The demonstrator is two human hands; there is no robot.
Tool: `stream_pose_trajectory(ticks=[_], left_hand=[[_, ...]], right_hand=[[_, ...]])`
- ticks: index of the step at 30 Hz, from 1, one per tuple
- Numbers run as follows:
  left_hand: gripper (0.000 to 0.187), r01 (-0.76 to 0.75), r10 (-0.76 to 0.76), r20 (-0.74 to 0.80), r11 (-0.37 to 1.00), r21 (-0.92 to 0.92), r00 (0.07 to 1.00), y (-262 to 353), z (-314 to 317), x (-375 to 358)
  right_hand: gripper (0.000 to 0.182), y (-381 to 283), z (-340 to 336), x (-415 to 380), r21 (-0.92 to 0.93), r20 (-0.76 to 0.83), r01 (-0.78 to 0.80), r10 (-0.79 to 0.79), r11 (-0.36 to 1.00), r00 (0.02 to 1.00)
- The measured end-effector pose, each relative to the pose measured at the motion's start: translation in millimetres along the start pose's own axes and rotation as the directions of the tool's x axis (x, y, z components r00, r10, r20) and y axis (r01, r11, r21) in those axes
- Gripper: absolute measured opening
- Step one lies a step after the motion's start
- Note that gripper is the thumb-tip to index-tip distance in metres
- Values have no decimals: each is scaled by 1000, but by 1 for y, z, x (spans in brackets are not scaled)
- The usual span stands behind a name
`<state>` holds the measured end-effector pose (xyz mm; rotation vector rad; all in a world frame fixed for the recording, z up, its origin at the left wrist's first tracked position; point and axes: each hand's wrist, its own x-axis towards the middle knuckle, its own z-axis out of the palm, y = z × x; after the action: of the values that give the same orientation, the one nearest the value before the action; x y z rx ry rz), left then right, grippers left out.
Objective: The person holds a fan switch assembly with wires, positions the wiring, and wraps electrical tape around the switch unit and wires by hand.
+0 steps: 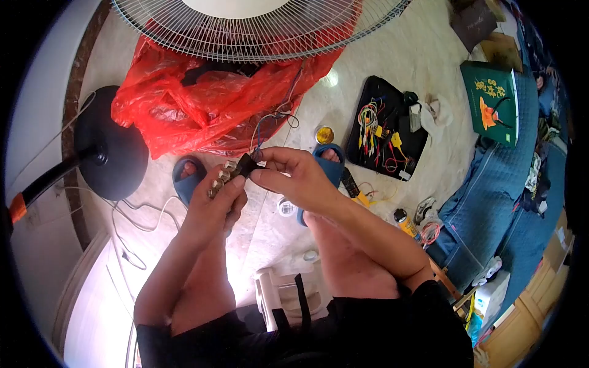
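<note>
Fingers of the left hand [215, 201] curl around a small, ridged metallic part [221, 179], which shows at the thumb side of that grip. Right beside it, a black piece [246, 164] sits between the thumb and fingertips of the right hand [288, 176], pinched narrow; it seems to touch the metallic part, though the fingers hide the join. Thin wires [258, 130] run near the right fingertips, beside the red plastic bag [178, 104].

Gold Chinese characters [486, 87] on the green box [489, 101], pale lettering [475, 26] on the dark packaging [471, 34], none clearly legible.
</note>
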<state>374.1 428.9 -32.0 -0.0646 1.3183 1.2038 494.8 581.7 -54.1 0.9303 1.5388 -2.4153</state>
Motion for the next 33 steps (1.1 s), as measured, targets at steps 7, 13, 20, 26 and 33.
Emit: stream_pose_trajectory(ticks=[7,13,20,26,33], left_hand=[[33,-20,28,-109,997,73,994,-9,0,3],[31,-163,172,-42,974,156,984,4,-7,9],[20,-164,213,-144,942,293,966,2,7,15],[16,-129,197,-222,949,288,955,6,3,16],[15,-190,232,-174,956,225,957,2,8,16]], right_hand=[[20,12,-1,1,103,-13,-23,25,994,1000],[20,3,0,-2,60,-25,0,2,998,1000],[24,4,4,-2,-40,-51,10,-12,999,999],[27,4,3,-7,75,-91,34,-27,997,995],[20,-4,5,-6,141,-101,-54,69,989,993]])
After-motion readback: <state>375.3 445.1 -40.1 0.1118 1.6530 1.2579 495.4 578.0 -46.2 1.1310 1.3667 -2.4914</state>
